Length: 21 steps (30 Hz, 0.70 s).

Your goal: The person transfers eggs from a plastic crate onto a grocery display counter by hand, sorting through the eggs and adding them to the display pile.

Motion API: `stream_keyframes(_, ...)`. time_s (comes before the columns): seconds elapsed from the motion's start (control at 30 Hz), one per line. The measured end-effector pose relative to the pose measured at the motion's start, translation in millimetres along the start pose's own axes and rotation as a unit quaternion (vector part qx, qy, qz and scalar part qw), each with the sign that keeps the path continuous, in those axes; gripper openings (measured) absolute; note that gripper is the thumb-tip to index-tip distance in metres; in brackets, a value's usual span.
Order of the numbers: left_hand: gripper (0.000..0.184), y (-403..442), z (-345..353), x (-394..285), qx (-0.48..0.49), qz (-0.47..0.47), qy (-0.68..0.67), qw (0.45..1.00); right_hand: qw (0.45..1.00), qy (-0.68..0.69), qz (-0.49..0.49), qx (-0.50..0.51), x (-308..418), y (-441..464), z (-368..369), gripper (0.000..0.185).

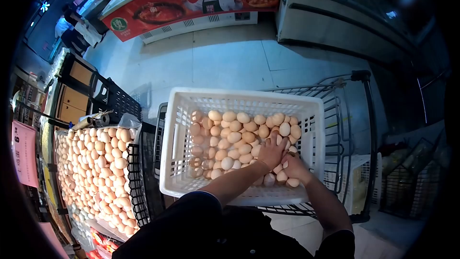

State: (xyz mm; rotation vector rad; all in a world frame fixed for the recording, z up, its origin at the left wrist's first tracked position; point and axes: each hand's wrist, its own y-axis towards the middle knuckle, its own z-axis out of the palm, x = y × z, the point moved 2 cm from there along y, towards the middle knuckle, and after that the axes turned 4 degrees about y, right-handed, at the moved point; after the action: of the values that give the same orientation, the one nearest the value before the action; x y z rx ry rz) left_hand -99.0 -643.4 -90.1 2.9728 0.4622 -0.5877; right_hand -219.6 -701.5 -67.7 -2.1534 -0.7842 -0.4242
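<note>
A white plastic basket holds many light brown eggs, heaped toward its left and middle. Both of my hands are down inside it on the right part of the heap, close together. My left hand has its fingers curled over eggs, with pale shell showing between them. Just to the right, my right hand is bent around an egg, its fingertips near my left hand. The undersides of both hands are hidden. A few eggs lie below my right hand, near the basket's front wall.
The basket rests on a metal shopping cart. At left, a display bin is piled with eggs, bordered by black mesh. A pink sign hangs far left. Freezers stand across the tiled floor; people are at the upper left.
</note>
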Motion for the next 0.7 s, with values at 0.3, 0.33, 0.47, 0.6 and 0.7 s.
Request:
stream_keyframes(0.3,0.05,-4.0,6.5,-0.3,0.051,0.019,0.029,0.998,0.945,0.281,0.079,-0.148,34.0,14.2,-43.9,0.028)
stream_keyframes(0.33,0.049,-3.3,6.1,-3.9,0.037,-0.004,0.005,0.999,0.954,0.215,0.067,-0.198,54.1,18.0,-58.8,0.032)
stream_keyframes(0.47,0.041,2.0,-18.3,-6.9,0.125,-0.079,-0.143,0.979,0.954,0.183,0.097,-0.218,34.2,92.8,-51.0,0.055)
stream_keyframes(0.6,0.035,2.7,10.2,5.4,0.061,-0.052,-0.095,0.992,0.934,0.27,0.208,-0.109,21.3,140.2,-33.9,0.078)
stream_keyframes(0.7,0.038,2.4,-16.3,7.4,0.087,-0.046,-0.122,0.988,0.88,0.374,0.283,-0.076,52.8,130.4,-47.3,0.087)
